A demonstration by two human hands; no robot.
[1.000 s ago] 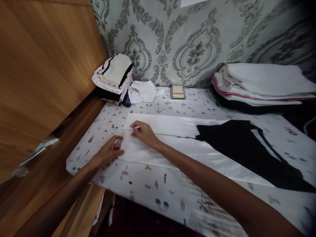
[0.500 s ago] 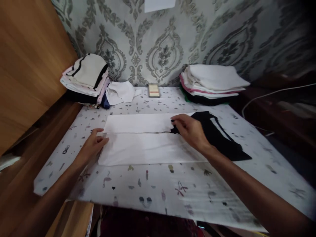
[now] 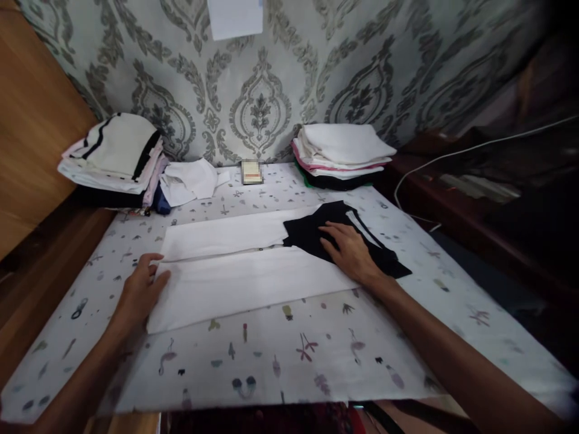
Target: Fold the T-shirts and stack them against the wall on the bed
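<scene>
Steadying our white-and-black garment (image 3: 244, 280) flat on the patterned sheet (image 3: 203, 349)
Our right hand (image 3: 351, 250) lies spread on its black part (image 3: 305, 232), likely for smoothness; our left hand (image 3: 139, 286) meets the white end (image 3: 159, 307), grip unclear.

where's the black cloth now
In the head view, the black cloth lies right of centre on the patterned sheet, with the right hand over it and white cloth to its left.

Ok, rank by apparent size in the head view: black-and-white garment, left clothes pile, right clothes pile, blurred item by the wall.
1. Black-and-white garment, nearest the camera
2. Left clothes pile
3. Right clothes pile
4. Blurred item
</scene>
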